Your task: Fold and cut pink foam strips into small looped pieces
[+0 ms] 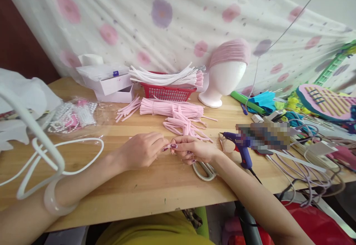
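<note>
Head view, with left hand [146,149] and right hand [197,150] meeting over the middle of the wooden desk [125,196]: pinching, thumb against finger on both sides, a small pink piece [168,146] in the narrow gap between fingertips. Mostly hidden by the fingers, so cannot tell its full shape or whether twisted, folded or glued. Probably midway at best: one piece under way in the hands and, just beyond, a jumble of bent pink stems [182,123], perhaps shaped in part, though cannot tell for sure. Behind that, a large bundle of straight pink stems [167,107], tied round and seemingly unworked, with short loose stems [129,109] splayed at its left; plenty left to use, by the look of it. White stems [164,78] piled across a red basket [167,93], also apparently unused. Partly under the right hand, grey-handled scissors [206,179] lying flat, gripped by neither hand; farther right, a purple glue gun [244,154] resting on the desk, likewise not held. Around all this, a crowded surface: bagged pearl beads [73,117] and a white curved tube [41,134] on the left, pale boxes [107,86] behind, a white foam head [226,78] in a pink wrap [230,52], then a tangle of cables [310,185] on the right, beside a blurred patch [264,135] too coarse to read. Past the desk's back edge, a flower-print curtain [133,7]; below the front edge, something red [314,219], too cut off to name.
</note>
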{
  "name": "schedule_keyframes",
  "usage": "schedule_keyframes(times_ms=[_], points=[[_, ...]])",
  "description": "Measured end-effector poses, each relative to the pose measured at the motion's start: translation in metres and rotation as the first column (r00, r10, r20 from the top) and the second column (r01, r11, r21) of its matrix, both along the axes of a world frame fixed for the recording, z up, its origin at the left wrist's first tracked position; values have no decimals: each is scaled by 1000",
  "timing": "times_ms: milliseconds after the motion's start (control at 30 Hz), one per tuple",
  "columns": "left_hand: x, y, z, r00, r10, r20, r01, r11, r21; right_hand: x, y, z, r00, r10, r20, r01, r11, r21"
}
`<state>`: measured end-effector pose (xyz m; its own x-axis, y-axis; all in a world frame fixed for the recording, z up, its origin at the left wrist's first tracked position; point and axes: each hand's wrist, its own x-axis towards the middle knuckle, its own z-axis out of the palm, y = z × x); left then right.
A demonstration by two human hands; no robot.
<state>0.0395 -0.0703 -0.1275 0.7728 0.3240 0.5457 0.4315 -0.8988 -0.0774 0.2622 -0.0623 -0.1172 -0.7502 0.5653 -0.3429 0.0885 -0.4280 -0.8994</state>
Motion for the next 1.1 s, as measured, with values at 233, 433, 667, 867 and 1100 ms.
schedule_keyframes(times_ms=[233, 433, 667, 867, 1100], points=[[1, 1, -3, 1000, 25, 1, -25, 1000, -10, 0, -1, -2, 1000, -16, 7, 16, 999, 31], [0, 0, -7, 999, 41, -17, -42, 999, -26, -3, -3, -2, 999, -34, 10, 33, 999, 40], [4, -1, -3, 998, 47, -47, -39, 986, 165, -4, -2, -3, 998, -28, -56, 28, 1000, -7], [5, -1, 4, 988, 100, -121, -56, 945, 323, -7, -2, -3, 991, -35, -126, 14, 986, -164], [6, -7, 0, 994, -4, -110, 23, 986, 164, -11, -6, -6, 998, -39, -54, 39, 999, 2]])
